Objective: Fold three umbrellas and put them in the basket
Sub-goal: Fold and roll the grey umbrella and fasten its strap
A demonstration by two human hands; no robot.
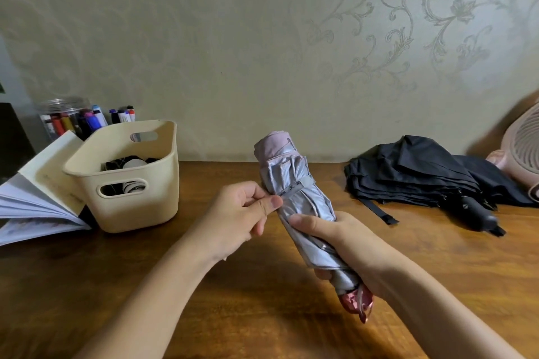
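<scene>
In the cream basket (137, 213) lies a dark folded umbrella (128, 162).

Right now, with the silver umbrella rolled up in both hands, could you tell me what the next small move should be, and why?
Probably fasten the strap: the left hand pinches its end, already wrapped round the rolled silver umbrella, which the right hand grips lower down. Once secured, it can likely go into the basket.
</scene>
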